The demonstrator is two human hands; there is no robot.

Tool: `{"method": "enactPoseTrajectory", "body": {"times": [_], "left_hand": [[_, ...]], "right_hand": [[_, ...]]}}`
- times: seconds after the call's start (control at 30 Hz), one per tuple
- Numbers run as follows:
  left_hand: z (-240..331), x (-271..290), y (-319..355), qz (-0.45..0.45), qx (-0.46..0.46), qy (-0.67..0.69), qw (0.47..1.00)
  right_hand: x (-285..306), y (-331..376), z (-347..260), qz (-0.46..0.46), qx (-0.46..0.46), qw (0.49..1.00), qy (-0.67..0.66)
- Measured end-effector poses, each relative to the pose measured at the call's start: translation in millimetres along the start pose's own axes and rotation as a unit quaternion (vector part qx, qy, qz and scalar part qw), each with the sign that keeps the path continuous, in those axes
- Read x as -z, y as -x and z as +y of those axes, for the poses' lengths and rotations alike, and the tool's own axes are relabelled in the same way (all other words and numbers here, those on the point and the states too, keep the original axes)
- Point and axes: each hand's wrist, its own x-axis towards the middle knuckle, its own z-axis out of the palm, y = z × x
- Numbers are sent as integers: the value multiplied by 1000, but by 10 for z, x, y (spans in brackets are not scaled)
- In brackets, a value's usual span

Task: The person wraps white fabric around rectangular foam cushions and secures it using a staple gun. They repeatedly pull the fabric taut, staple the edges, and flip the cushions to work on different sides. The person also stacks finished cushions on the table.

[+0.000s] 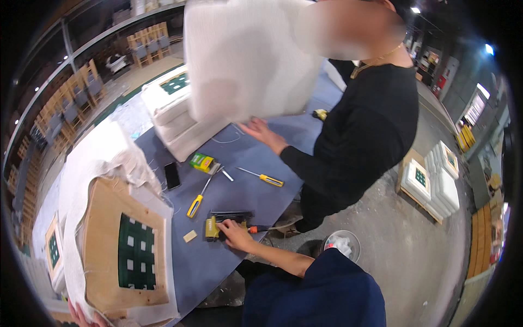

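My right hand is closed over a yellow and black staple gun lying on its side on the grey-blue tabletop. An orange fitting joins the gun to its hose. At the lower left, my left hand, partly cut off by the picture's rim, grips the edge of white fabric. That fabric is draped around an upturned seat pad with a wooden base and green woven webbing. Near the gun sits a small pale block.
Across the table, a person in black has a hand by a large white upholstered panel. Two yellow-handled screwdrivers, a phone and a green-yellow box lie between us. Stacked pads stand behind; a bucket is on the floor.
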Motion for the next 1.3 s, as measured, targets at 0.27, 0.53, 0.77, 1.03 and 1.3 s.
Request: {"method": "enactPoseTrajectory", "body": {"times": [0.27, 0.53, 0.77, 1.03, 1.3], "left_hand": [[52, -11, -100, -24, -58, -45, 997], [-51, -28, -90, -11, -58, -69, 996], [-935, 613, 59, -42, -125, -237, 963], [-104, 19, 94, -11, -40, -10, 999], [-55, 114, 161, -4, -7, -4, 1000]], "right_hand": [[106, -623, 265, -241, -96, 964, 58], [476, -282, -569, 19, -122, 970, -208], [1082, -422, -2303, -111, 185, 889, -405], [1746, -509, -3181, 16, 404, 862, -306], [1427, -471, -3425, 30, 422, 867, -262]]}}
